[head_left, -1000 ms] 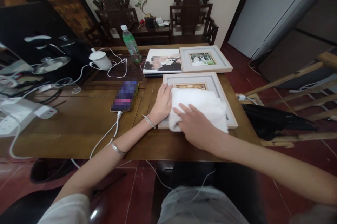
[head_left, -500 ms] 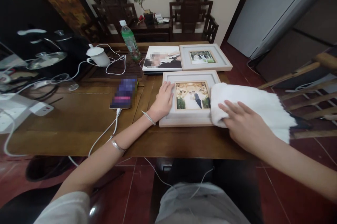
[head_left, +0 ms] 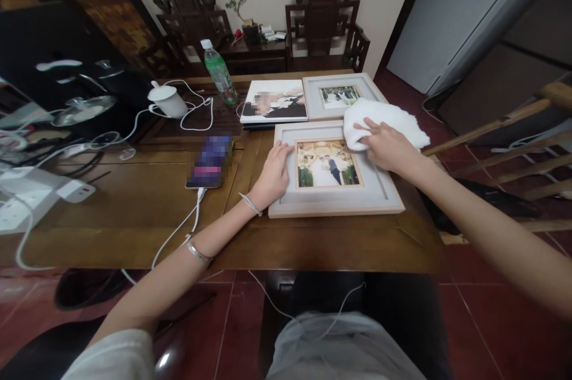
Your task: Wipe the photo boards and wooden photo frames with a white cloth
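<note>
A light wooden picture frame [head_left: 337, 209] with a wedding photo lies flat on the table before me. My left hand [head_left: 272, 173] rests on its left rim, the fingers stretched out along it. A folded white towel [head_left: 388, 118] is under my right hand [head_left: 383, 143], whose fingers press into it and hold it. The towel covers the frame's upper right corner and overlaps the lower edge of a second picture frame [head_left: 378, 89] behind. Left of that second frame lies a white-edged photo panel [head_left: 274, 100], partly blurred out.
A phone [head_left: 211, 162] on a white cable lies left of the frames. Behind it stand a green-labelled bottle [head_left: 221, 75] and a lidded white cup [head_left: 167, 100]. A power strip [head_left: 29, 201] and a pot [head_left: 84, 112] are at far left. A wooden chair [head_left: 509, 130] is at right.
My right hand has moved the towel up and left, from the frame's right side to its upper right corner. The frame's lower right corner is now uncovered. My left hand stays on the left rim.
</note>
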The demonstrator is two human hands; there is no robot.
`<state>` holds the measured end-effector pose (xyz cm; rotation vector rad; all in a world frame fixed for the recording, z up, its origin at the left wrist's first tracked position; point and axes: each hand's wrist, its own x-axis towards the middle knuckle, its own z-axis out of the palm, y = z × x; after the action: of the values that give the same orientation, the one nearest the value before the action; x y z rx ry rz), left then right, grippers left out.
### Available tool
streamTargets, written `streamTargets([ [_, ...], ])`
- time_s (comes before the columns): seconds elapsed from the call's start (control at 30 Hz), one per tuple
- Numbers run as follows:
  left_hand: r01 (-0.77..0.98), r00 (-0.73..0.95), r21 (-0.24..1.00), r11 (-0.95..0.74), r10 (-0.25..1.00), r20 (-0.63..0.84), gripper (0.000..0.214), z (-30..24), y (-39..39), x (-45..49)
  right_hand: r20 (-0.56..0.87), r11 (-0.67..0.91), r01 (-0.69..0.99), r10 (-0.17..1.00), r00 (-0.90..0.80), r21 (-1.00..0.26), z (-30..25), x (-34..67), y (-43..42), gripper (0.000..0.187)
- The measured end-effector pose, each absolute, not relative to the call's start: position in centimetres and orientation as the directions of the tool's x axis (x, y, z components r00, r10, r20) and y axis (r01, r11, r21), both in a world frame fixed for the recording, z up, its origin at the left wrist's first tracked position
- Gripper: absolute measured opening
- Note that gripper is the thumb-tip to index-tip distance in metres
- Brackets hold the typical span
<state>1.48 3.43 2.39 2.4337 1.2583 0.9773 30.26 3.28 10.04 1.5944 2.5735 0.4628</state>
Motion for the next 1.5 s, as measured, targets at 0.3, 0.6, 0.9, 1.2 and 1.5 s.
streamTargets([
  [0.3, 0.617, 0.394, 0.502, -0.606, 0.79, 0.47, 0.056, 2.3, 3.4, 1.5, 0.04, 0.532, 0.817, 0.832, -0.553, 0.223, 10.2, 30.6, -7.0, 0.033],
  [0.6, 0.615, 0.449, 0.487, -0.62, 0.783, 0.43, 0.055, 2.6, 3.7, 1.3, -0.013, 0.441, 0.88, 0.895, -0.446, 0.177, 11.1, 29.8, -7.5, 0.036],
  [0.9, 0.628, 0.451, 0.475, -0.617, 0.786, 0.423, 0.057, 2.5, 3.6, 1.3, 0.132, 0.392, 0.888, 0.893, -0.43, 0.239, 9.9, 30.2, 3.3, 0.042],
  [1.2, 0.658, 0.427, 0.456, -0.599, 0.796, 0.43, 0.053, 2.3, 3.5, 1.4, 0.007, 0.501, 0.816, 0.851, -0.525, 0.288, 10.5, 27.9, -5.2, 0.03],
  [1.5, 0.666, 0.434, 0.471, -0.579, 0.813, 0.388, 0.048, 2.5, 3.3, 1.5, -0.018, 0.618, 0.783, 0.786, -0.618, 0.068, 11.4, 25.2, -9.5, 0.033],
])
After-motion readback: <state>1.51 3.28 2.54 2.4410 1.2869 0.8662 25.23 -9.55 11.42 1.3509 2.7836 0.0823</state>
